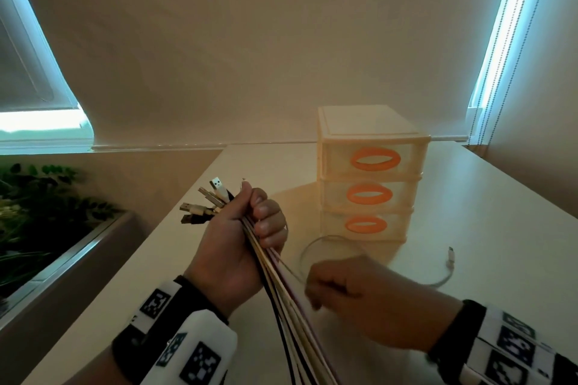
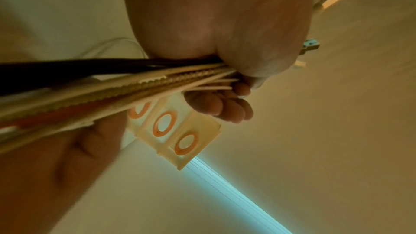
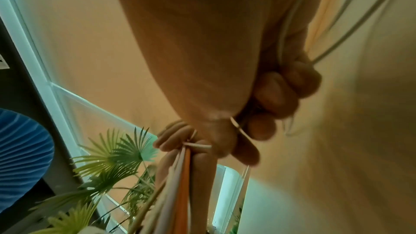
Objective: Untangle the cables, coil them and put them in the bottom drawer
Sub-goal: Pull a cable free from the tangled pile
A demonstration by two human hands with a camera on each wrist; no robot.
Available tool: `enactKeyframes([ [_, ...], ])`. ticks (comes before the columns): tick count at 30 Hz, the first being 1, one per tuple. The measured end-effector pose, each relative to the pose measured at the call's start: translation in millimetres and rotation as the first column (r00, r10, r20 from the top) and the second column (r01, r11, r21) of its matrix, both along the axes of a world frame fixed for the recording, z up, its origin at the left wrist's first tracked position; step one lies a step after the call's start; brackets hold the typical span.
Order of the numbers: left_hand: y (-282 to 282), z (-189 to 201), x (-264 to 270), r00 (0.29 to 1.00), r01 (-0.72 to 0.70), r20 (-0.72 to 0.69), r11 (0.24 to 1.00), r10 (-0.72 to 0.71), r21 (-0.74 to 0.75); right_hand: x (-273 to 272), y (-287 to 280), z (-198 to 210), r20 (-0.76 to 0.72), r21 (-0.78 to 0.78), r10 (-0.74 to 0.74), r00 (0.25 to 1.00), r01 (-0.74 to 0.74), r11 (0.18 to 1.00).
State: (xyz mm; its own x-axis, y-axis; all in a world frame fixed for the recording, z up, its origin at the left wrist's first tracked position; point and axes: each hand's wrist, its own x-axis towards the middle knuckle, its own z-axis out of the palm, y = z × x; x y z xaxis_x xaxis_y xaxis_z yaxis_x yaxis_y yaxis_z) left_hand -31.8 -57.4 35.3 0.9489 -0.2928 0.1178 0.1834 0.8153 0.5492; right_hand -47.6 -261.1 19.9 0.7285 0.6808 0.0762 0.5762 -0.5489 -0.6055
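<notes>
Near the bench's left edge the left hand (image 1: 237,237) is fisted round the cables (image 1: 281,300) just below their plugs (image 1: 203,203), so the connectors fan out above the fist while the cords hang taut toward the person; gathering them by one end looks meant to keep them aligned for coiling. Beside it the right hand (image 1: 353,294) has its fingers curled, pinching a thin white cable (image 1: 312,247) that loops over the bench to a loose plug (image 1: 451,255), probably drawing it into the bundle. Toward the far right corner stands the drawer unit (image 1: 372,172); its bottom drawer (image 1: 364,225) is closed, so nothing is stowed yet
</notes>
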Motion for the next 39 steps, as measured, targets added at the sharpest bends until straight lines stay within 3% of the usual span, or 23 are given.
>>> enactKeyframes([
  [3, 9, 1, 2, 0.98, 0.18, 0.092, 0.983, -0.175, -0.045, 3, -5, 1, -0.102, -0.074, -0.006, 0.995, -0.001, 0.997],
  [6, 16, 9, 1, 0.926, 0.33, 0.181, 0.943, -0.33, 0.032, 24, -29, 1, -0.006, -0.053, -0.237, 0.972, 0.236, 0.97],
  [8, 17, 11, -2, 0.891, 0.386, 0.178, 0.904, -0.417, 0.183, 34, -42, 4, 0.011, 0.058, -0.4, 0.917, 0.398, 0.915],
  [9, 16, 9, -4, 0.879, 0.394, 0.16, 0.874, -0.448, 0.286, 35, -43, 7, -0.06, 0.148, -0.442, 0.895, 0.446, 0.883],
  [12, 0, -1, -14, 0.855, 0.33, 0.127, 0.715, -0.503, 0.617, 20, -27, 24, -0.302, 0.375, -0.41, 0.86, 0.503, 0.779],
  [14, -12, -6, -18, 0.882, 0.264, 0.126, 0.699, -0.453, 0.665, 3, -11, 33, -0.282, 0.486, -0.323, 0.903, 0.425, 0.764],
  [16, -14, -6, -17, 0.936, 0.174, 0.15, 0.788, -0.318, 0.59, -17, 4, 36, -0.121, 0.53, -0.208, 0.971, 0.24, 0.813],
  [18, -9, -6, -13, 0.958, 0.122, 0.164, 0.851, -0.235, 0.511, -27, 12, 30, 0.13, 0.404, -0.151, 0.98, 0.086, 0.911],
  [21, -9, -2, -11, 0.975, 0.074, 0.142, 0.85, -0.171, 0.522, -16, 4, 16, 0.342, 0.28, -0.214, 0.915, 0.118, 0.953],
  [24, -14, 1, -12, 0.99, -0.003, 0.124, 0.875, -0.066, 0.483, -4, -8, 11, 0.321, 0.229, -0.312, 0.894, 0.247, 0.942],
  [26, -15, 1, -11, 0.991, 0.006, 0.121, 0.926, -0.056, 0.377, -4, -9, 6, 0.209, 0.197, -0.236, 0.949, 0.195, 0.961],
  [29, -18, 1, -13, 0.997, 0.017, 0.074, 0.97, -0.036, 0.244, -8, 0, 4, 0.066, 0.276, -0.106, 0.992, 0.084, 0.958],
  [31, -17, -2, -13, 0.999, -0.012, 0.043, 0.977, 0.003, 0.213, -7, 2, 3, 0.068, 0.265, -0.085, 0.994, 0.064, 0.962],
  [35, -7, -4, -3, 0.995, 0.068, 0.071, 0.994, -0.074, 0.09, -2, -5, 1, 0.216, 0.01, -0.166, 0.962, 0.167, 0.986],
  [37, -2, -5, -1, 0.985, 0.13, 0.1, 0.988, -0.138, 0.078, 2, -11, 0, 0.227, -0.022, -0.227, 0.947, 0.238, 0.971],
  [39, 1, -7, 1, 0.976, 0.173, 0.122, 0.982, -0.181, 0.073, 6, -14, 0, 0.156, -0.033, -0.212, 0.965, 0.22, 0.975],
])
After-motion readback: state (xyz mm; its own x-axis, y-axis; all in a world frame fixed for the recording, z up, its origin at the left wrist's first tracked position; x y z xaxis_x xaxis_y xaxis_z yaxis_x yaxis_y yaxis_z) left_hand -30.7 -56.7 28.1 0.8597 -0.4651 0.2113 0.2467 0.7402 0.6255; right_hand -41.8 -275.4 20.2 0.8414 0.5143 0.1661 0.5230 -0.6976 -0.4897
